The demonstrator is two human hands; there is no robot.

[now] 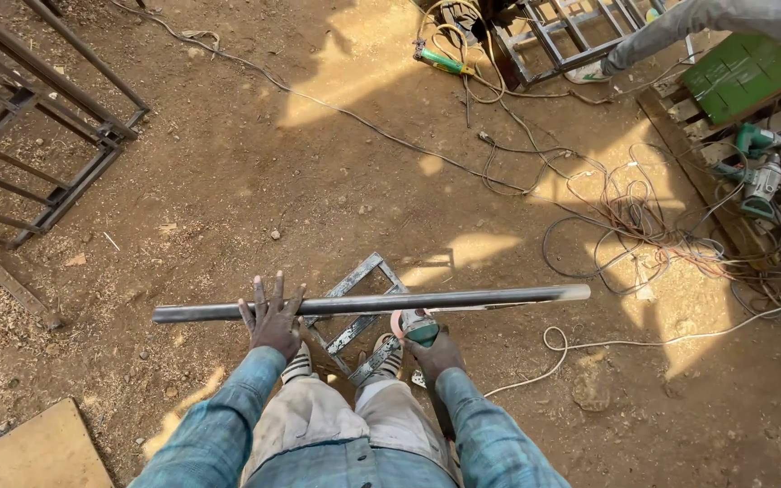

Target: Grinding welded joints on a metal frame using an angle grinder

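Head view looks down on a long, dark grey metal pipe [372,303] lying level across a small metal stand [354,312] on the dirt ground [228,181], its right end pale and sunlit. Left hand [273,321] lies flat on the pipe, fingers spread wide, pressing down rather than gripping. Right hand [434,354] is wrapped around a green angle grinder [418,327], whose disc sits just below the pipe near its middle. White cable [607,343] trails off rightward.
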